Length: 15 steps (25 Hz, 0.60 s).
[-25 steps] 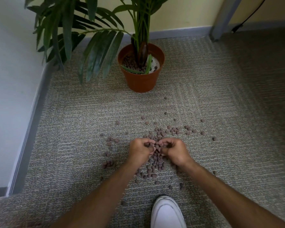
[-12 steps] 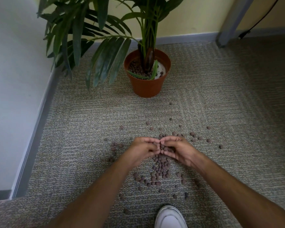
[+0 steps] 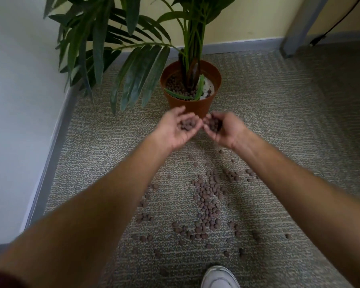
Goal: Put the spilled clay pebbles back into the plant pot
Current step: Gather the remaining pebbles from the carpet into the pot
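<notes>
A terracotta plant pot (image 3: 192, 108) with a green palm stands on the carpet, brown pebbles and a white patch showing inside it. My left hand (image 3: 178, 129) and my right hand (image 3: 222, 127) are raised side by side just in front of the pot's near wall, palms up and cupped, each holding a small heap of clay pebbles. Many spilled clay pebbles (image 3: 208, 198) lie scattered on the carpet below my forearms, thickest in a strip in the middle.
A white wall with a grey skirting board (image 3: 50, 163) runs along the left. Palm leaves (image 3: 133, 80) hang low to the left of the pot. A grey post (image 3: 299, 26) and a black cable stand at the back right. My white shoe (image 3: 218, 277) is at the bottom edge.
Both hands have lifted off the carpet with pebbles scooped in them and moved forward towards the pot. The camera has tilted and come closer to the pot.
</notes>
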Motion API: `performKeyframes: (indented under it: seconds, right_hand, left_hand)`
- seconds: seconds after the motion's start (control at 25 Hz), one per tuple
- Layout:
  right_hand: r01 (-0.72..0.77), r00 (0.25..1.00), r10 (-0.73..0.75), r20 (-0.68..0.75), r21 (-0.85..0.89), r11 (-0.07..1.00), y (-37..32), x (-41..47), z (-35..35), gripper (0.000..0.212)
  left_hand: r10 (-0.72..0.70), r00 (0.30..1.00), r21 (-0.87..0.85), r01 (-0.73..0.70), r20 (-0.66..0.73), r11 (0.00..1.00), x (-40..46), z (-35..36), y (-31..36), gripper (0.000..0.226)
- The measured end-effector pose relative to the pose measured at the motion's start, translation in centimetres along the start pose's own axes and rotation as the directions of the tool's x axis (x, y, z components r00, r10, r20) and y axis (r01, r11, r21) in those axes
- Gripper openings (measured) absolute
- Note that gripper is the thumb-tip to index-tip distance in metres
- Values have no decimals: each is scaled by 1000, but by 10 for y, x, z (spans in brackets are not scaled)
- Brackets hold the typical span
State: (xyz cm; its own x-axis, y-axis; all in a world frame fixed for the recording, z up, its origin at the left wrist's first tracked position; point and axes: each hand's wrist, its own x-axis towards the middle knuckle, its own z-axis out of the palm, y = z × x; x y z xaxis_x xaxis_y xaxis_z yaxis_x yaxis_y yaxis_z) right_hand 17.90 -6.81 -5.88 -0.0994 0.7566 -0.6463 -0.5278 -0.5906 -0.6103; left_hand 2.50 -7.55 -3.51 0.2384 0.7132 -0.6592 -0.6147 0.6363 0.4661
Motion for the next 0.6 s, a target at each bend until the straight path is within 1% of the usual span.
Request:
performKeyframes:
  seconds: [0.08, 0.16, 0.24, 0.28, 0.36, 0.44, 0.52, 0.6]
  right_hand:
    - [97, 994, -95, -49, 45, 994, -27, 14, 19, 22]
    - [169, 981, -163, -103, 43, 985, -49, 27, 37, 21]
    - [191, 972, -187, -146, 14, 982, -61, 34, 51, 25]
    - [190, 969, -191, -154, -22, 982, -64, 36, 55, 30]
    - [184, 973, -187, -135, -33, 982, -69, 35, 59, 33]
    - [182, 976, -185, -110, -41, 982, -72, 27, 63, 36]
    - [199, 975, -202, -94, -40, 979, -73, 17, 67, 38]
    - [217, 972, -220, -78, -44, 975, -72, 14, 68, 38]
  left_hand:
    - [39, 999, -14, -40, -30, 999, 8, 14, 25, 40]
    - [72, 996, -34, -74, -62, 997, 17, 24, 44, 49]
    - [99, 990, -64, -106, -105, 992, 25, 31, 53, 54]
    - [104, 987, -80, -114, -119, 990, 27, 34, 56, 53]
    - [111, 989, -111, -122, -98, 986, 28, 39, 61, 47]
    - [137, 989, -123, -143, -49, 982, 27, 42, 63, 56]
    - [149, 988, -117, -154, -48, 981, 25, 47, 64, 65]
    - [164, 985, -104, -168, -54, 980, 24, 48, 63, 60]
